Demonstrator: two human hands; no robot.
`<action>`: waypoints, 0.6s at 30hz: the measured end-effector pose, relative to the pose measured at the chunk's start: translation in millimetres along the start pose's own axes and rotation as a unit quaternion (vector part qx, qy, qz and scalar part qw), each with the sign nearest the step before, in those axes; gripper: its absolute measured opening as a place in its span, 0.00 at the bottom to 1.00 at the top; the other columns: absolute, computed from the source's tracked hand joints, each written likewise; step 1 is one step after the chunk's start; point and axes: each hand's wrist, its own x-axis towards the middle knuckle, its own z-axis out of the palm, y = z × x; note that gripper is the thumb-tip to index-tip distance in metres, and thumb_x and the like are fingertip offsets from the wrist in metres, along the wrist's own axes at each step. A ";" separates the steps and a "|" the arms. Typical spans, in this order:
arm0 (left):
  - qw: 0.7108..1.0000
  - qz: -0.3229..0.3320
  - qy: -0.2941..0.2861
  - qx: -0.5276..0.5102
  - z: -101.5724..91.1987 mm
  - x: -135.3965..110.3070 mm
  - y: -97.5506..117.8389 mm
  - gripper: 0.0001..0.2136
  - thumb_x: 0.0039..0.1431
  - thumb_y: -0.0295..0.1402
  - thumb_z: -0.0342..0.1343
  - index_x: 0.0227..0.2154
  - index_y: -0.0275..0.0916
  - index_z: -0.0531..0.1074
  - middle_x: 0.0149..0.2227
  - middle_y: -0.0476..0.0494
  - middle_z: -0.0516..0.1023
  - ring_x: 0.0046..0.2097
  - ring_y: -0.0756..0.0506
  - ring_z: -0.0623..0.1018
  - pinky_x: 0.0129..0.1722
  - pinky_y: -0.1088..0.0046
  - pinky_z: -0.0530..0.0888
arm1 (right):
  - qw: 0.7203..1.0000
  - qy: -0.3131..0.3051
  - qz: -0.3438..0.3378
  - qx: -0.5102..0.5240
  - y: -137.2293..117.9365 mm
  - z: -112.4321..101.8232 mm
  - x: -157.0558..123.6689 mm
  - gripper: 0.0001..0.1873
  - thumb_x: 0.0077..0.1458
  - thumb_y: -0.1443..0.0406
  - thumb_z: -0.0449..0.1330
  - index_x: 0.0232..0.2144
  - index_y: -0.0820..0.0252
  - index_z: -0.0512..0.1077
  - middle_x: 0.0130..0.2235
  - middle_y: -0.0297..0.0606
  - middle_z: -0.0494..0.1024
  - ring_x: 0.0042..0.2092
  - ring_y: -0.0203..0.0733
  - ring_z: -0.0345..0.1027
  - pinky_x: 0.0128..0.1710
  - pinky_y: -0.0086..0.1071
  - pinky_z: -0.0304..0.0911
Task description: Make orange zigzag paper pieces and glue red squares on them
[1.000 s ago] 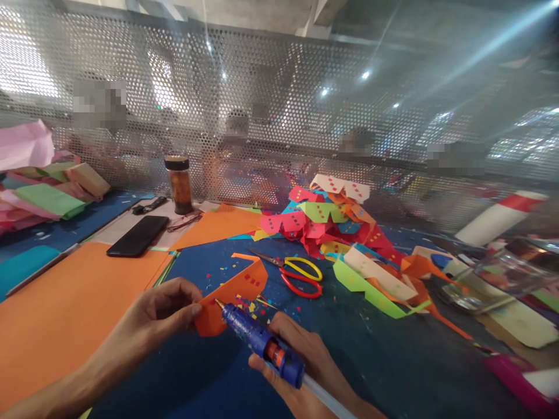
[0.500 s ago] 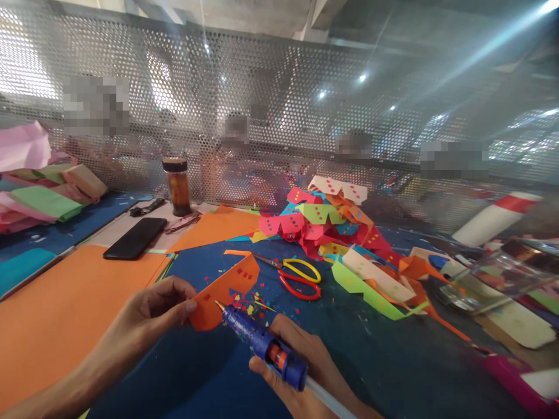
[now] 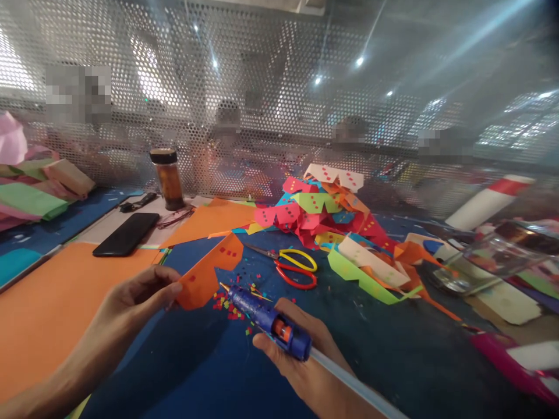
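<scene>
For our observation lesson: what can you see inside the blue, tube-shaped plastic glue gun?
Inside the glue gun, a reddish-orange part shows; its blue casing hides the rest.

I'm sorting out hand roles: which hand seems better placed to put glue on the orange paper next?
Probably the right hand: it holds the blue glue gun, pointed toward the orange paper. The left hand is occupied, pinching that paper's edge.

Dim light, glaring overhead lamps, streaked flare, blurred edges
</scene>
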 end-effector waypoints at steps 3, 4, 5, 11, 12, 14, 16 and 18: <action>1.000 0.001 -0.012 -0.002 -0.3 -0.5 -1.7 0.14 0.54 0.49 0.63 0.28 0.43 0.76 0.26 0.51 0.73 0.32 0.47 0.73 0.32 0.76 0.70 | 1.000 -0.012 -0.024 -0.001 2.1 1.2 0.9 0.16 0.63 0.54 0.59 0.28 0.54 0.61 0.24 0.27 0.66 0.24 0.34 0.61 0.23 0.28 0.56; 1.000 0.001 -0.015 -0.003 -0.4 -0.5 -2.2 0.14 0.55 0.49 0.63 0.28 0.43 0.76 0.26 0.51 0.73 0.32 0.47 0.73 0.32 0.76 0.70 | 1.000 -0.017 -0.024 0.001 2.8 1.7 1.2 0.16 0.62 0.54 0.59 0.28 0.54 0.61 0.24 0.27 0.65 0.23 0.34 0.60 0.23 0.28 0.55; 1.000 0.001 -0.018 -0.002 -0.4 -0.6 -2.7 0.14 0.55 0.48 0.63 0.27 0.43 0.76 0.26 0.51 0.73 0.32 0.47 0.73 0.32 0.76 0.71 | 0.999 -0.024 -0.021 0.003 3.3 2.2 1.5 0.17 0.62 0.54 0.60 0.28 0.54 0.60 0.24 0.26 0.65 0.23 0.34 0.60 0.23 0.28 0.55; 1.000 0.000 -0.020 -0.009 1.1 -0.9 -1.5 0.13 0.54 0.48 0.64 0.27 0.44 0.76 0.25 0.52 0.72 0.31 0.48 0.74 0.32 0.76 0.71 | 0.999 -0.049 0.003 -0.007 1.6 2.6 0.6 0.15 0.63 0.55 0.60 0.30 0.55 0.62 0.28 0.30 0.70 0.27 0.35 0.66 0.27 0.29 0.58; 1.000 0.000 -0.022 -0.010 1.6 -1.0 -1.0 0.13 0.54 0.48 0.64 0.27 0.44 0.76 0.25 0.52 0.73 0.31 0.48 0.74 0.32 0.76 0.71 | 0.999 -0.051 0.002 -0.009 1.3 2.9 0.2 0.15 0.63 0.54 0.60 0.30 0.55 0.62 0.29 0.30 0.71 0.28 0.36 0.67 0.28 0.29 0.58; 0.999 -0.001 -0.029 -0.013 2.3 -1.2 -0.1 0.12 0.54 0.47 0.64 0.27 0.44 0.76 0.25 0.52 0.73 0.31 0.48 0.74 0.32 0.76 0.71 | 0.999 -0.052 -0.005 -0.013 1.5 4.1 -0.6 0.15 0.63 0.54 0.60 0.31 0.55 0.63 0.30 0.31 0.72 0.28 0.36 0.68 0.29 0.29 0.59; 0.999 -0.003 -0.037 -0.022 3.1 -1.4 0.7 0.12 0.54 0.47 0.64 0.27 0.44 0.76 0.25 0.52 0.73 0.30 0.48 0.74 0.31 0.75 0.72 | 0.999 -0.046 -0.013 -0.021 2.4 5.8 -0.9 0.15 0.63 0.54 0.60 0.31 0.55 0.63 0.29 0.30 0.72 0.28 0.36 0.68 0.28 0.29 0.58; 0.999 -0.005 -0.040 -0.028 4.0 -1.8 1.4 0.12 0.54 0.47 0.64 0.27 0.43 0.76 0.25 0.52 0.74 0.30 0.48 0.74 0.31 0.75 0.72 | 0.999 -0.038 -0.019 -0.027 3.1 7.3 -0.6 0.15 0.63 0.54 0.60 0.31 0.55 0.63 0.29 0.30 0.72 0.27 0.36 0.68 0.28 0.29 0.58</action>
